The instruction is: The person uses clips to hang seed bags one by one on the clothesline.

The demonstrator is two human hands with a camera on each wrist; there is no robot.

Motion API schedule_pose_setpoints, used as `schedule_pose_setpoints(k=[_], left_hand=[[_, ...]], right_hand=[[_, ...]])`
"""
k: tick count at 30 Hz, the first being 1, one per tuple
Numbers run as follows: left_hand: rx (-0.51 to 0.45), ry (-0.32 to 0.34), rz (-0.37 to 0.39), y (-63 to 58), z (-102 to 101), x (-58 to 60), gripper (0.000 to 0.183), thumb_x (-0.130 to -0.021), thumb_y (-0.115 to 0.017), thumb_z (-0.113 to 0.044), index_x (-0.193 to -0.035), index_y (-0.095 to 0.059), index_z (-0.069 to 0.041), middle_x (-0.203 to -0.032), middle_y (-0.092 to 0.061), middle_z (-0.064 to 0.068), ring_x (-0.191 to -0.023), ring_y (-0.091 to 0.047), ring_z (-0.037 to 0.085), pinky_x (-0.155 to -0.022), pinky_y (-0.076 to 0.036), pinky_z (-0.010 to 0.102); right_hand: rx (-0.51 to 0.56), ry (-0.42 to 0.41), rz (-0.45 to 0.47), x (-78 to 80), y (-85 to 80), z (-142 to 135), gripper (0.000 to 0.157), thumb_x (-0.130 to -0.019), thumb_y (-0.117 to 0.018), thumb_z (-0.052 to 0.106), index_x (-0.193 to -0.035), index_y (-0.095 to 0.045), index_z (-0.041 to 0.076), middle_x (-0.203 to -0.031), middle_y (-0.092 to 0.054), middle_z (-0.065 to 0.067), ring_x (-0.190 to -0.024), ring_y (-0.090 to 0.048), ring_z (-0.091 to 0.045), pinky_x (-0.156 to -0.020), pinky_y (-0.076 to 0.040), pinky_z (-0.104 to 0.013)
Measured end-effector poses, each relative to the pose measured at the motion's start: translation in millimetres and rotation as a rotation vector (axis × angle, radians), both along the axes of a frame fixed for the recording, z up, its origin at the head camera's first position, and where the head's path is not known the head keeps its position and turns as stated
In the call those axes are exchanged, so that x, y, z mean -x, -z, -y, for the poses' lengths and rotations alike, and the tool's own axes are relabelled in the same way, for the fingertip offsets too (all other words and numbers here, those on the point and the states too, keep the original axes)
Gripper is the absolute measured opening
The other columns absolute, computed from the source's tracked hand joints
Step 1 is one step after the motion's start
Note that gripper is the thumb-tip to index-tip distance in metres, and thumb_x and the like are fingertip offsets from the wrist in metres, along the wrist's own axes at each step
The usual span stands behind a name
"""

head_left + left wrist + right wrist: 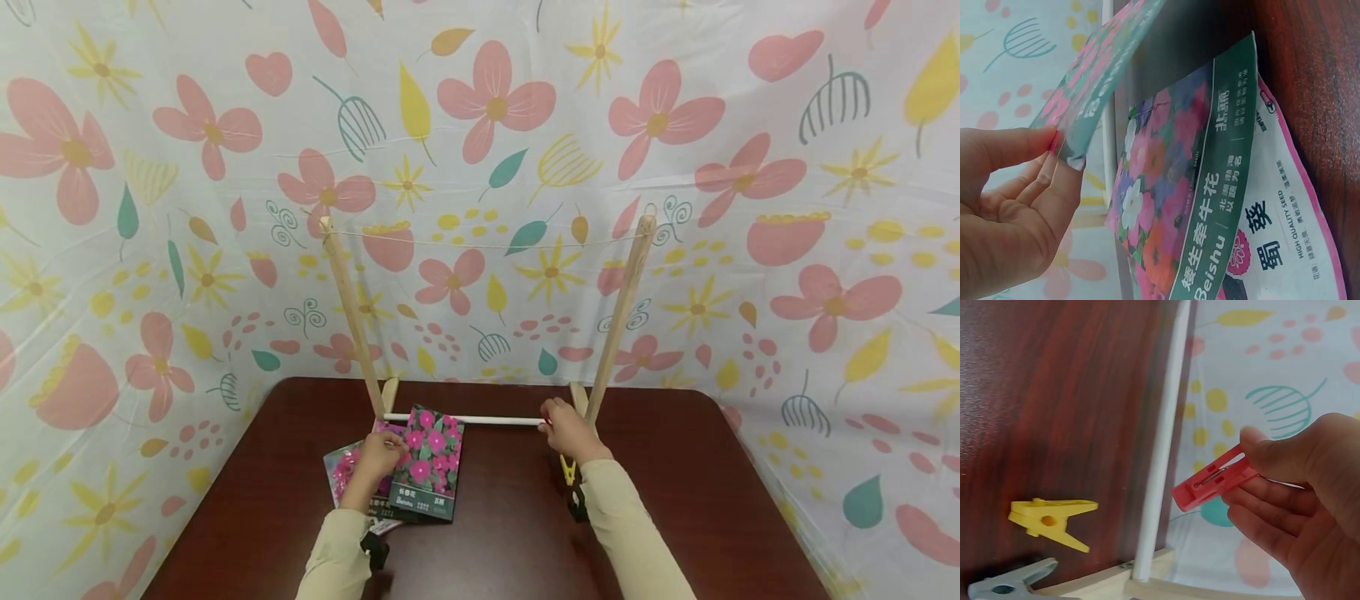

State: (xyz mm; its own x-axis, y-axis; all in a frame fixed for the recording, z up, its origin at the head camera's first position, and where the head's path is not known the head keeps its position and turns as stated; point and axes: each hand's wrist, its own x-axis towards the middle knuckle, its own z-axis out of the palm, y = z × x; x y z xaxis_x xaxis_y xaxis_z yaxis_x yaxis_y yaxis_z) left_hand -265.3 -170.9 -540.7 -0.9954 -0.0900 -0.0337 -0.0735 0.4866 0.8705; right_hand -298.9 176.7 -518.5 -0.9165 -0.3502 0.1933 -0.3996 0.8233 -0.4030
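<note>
My left hand (381, 457) pinches a seed packet (427, 454) with pink flowers between thumb and fingers at its edge. In the left wrist view that packet (1099, 78) is tilted up, above a second packet (1160, 181) with mixed-colour flowers and a white, pink-edged packet (1279, 219). My right hand (572, 433) is by the right post of a wooden frame. Between its thumb and fingers it holds a red clothespin (1213, 482) by the handle end. A yellow clothespin (1050, 520) and a grey clothespin (1013, 582) lie nearby on the table.
Two wooden posts (351, 317) rise from feet at the back of the dark red table (510, 533). A thin string (480, 245) spans their tops, and a white rod (495, 421) joins them low down. Behind hangs a flower-patterned cloth (480, 333).
</note>
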Motion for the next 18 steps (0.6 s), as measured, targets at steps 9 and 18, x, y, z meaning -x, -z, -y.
schedule_pose_setpoints(k=[9, 18], left_hand=[[0.013, -0.003, -0.043, -1.6, 2, -2.5, 0.006, -0.083, -0.065, 0.005, -0.081, -0.062, 0.009, -0.072, -0.067, 0.017, -0.055, -0.052, 0.01, -0.048, -0.043, 0.025], [-0.015, 0.002, -0.036, -7.1, 6, -2.7, 0.004, -0.082, -0.062, 0.006, -0.082, -0.061, 0.009, -0.078, -0.065, 0.016, -0.067, -0.059, 0.019, -0.054, -0.048, 0.029]], right_hand=[[-0.009, -0.039, -0.016, 3.9, -15.1, 7, 0.02, -0.089, -0.068, 0.005, -0.105, -0.06, -0.004, -0.091, -0.057, -0.009, -0.076, -0.057, -0.019, -0.067, -0.05, -0.034], [0.027, -0.124, -0.08, 4.8, -33.4, 14, 0.019, -0.089, -0.067, 0.006, -0.103, -0.059, -0.005, -0.091, -0.057, -0.011, -0.078, -0.059, -0.023, -0.069, -0.051, -0.038]])
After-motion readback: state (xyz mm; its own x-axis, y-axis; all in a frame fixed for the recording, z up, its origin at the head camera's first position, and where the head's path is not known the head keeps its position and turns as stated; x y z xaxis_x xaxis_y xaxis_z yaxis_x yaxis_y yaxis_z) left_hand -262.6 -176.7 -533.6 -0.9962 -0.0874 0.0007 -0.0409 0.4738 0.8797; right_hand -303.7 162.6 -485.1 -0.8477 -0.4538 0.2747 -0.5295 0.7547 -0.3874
